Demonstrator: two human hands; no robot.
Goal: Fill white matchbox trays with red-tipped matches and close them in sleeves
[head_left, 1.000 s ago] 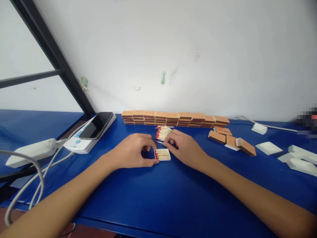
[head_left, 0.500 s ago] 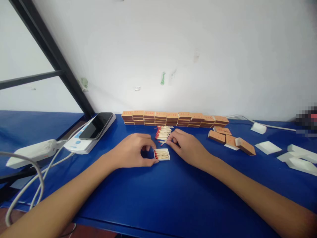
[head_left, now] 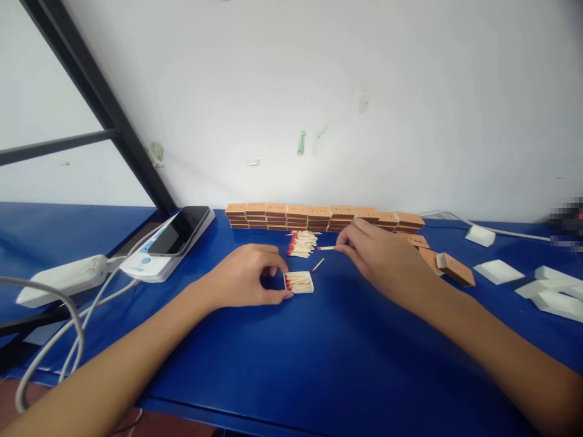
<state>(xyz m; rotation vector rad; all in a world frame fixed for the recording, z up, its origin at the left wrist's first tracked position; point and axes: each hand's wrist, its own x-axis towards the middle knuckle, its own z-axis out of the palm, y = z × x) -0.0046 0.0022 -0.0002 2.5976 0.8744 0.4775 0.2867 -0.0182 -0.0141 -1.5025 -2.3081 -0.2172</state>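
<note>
My left hand grips the left end of a small white matchbox tray, thumb at its near corner and fingers at the far one. Red-headed matches lie inside the tray, heads to the left. My right hand pinches a single match by its plain end, the red head pointing left. Just behind the tray lies a pile of matches. One loose match rests on the blue table between the pile and the tray.
A row of stacked matchboxes lines the wall. To the right are loose matchbox covers and white trays. On the left, a phone lies on a white device near a power strip and cables.
My right hand has moved right and back from beside the pile, and a match now sticks out of its pinch. A loose match now lies behind the tray. My left hand has stayed put.
</note>
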